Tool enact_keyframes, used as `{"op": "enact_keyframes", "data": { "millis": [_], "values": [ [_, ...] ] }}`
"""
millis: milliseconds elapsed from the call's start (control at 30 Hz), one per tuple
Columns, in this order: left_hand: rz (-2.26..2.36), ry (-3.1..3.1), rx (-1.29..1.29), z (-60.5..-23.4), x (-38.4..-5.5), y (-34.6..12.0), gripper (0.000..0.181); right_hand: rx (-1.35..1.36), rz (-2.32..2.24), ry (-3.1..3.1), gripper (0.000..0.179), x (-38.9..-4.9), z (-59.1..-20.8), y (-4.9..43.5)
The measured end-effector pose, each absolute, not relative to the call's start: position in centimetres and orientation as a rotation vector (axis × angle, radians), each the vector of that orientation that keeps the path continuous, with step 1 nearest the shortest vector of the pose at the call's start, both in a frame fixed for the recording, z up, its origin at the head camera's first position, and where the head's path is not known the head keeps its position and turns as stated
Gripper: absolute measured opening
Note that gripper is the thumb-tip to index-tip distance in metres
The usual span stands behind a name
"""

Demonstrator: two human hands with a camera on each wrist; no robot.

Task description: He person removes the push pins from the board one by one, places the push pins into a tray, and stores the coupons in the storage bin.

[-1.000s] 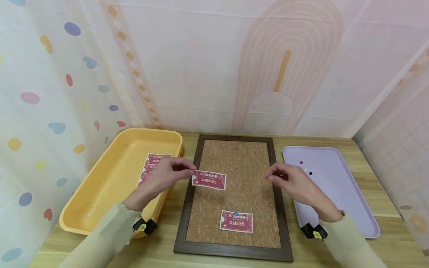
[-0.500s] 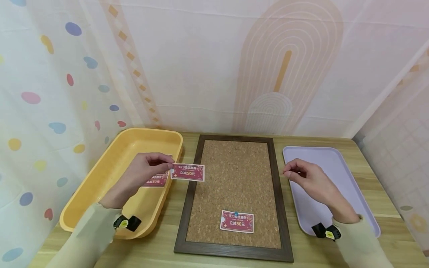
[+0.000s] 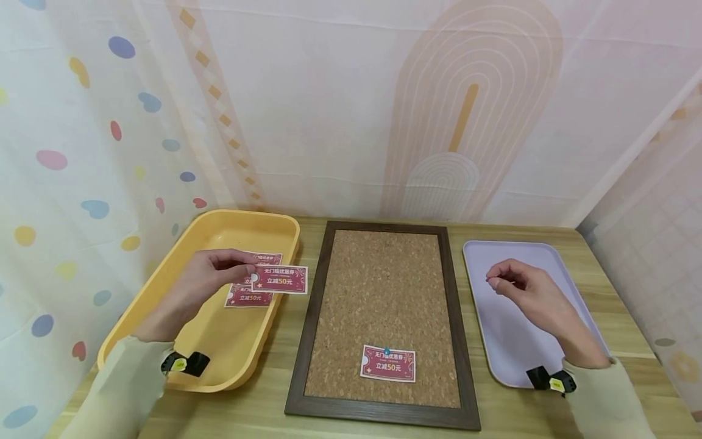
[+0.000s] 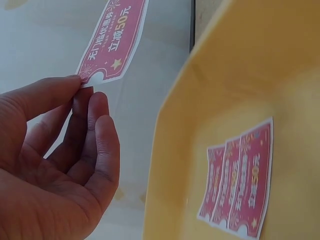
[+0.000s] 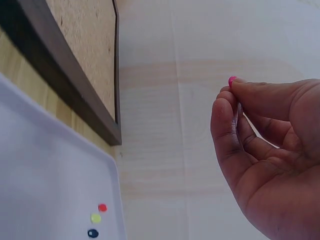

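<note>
My left hand point(image 3: 203, 280) pinches a red printed coupon point(image 3: 285, 280) by its left end, thumb on top, over the right side of the yellow bin point(image 3: 252, 214). Below it, several similar coupons point(image 4: 250, 185) overlap on the bin's floor. Between thumb and index fingertip, my right hand point(image 3: 529, 296) pinches a small pink pushpin point(image 5: 232, 80); only its head shows. That hand is above the lilac tray point(image 3: 507, 360). Another coupon point(image 3: 388, 369) lies on the lower part of the cork board point(image 3: 384, 292), with a blue pushpin point(image 3: 386, 351) at its top edge.
In the right wrist view, a red pin point(image 5: 102, 207), a yellow pin point(image 5: 95, 218) and a black pin point(image 5: 93, 233) lie in the tray. A dark frame point(image 3: 384, 416) borders the board. A patterned curtain point(image 3: 329, 122) hangs behind the wooden table point(image 3: 263, 414).
My left hand has drawn the coupon leftward, from over the cork board to over the bin. My right hand has moved right, from the board's edge to above the tray.
</note>
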State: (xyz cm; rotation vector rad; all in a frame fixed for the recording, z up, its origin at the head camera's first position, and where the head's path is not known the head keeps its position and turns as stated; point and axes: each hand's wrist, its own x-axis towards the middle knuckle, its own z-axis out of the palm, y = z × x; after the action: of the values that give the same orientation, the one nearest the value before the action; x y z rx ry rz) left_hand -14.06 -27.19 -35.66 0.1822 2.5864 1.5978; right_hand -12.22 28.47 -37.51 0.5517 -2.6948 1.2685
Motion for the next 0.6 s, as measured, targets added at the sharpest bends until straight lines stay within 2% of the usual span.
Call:
{"op": "enact_keyframes", "data": {
  "millis": [600],
  "values": [
    [1.599, 2.541, 0.175, -37.3, -14.4, -31.9, 0.030, 0.491, 1.229, -2.741, 0.004, -12.6, -38.3, 31.4]
  ]
}}
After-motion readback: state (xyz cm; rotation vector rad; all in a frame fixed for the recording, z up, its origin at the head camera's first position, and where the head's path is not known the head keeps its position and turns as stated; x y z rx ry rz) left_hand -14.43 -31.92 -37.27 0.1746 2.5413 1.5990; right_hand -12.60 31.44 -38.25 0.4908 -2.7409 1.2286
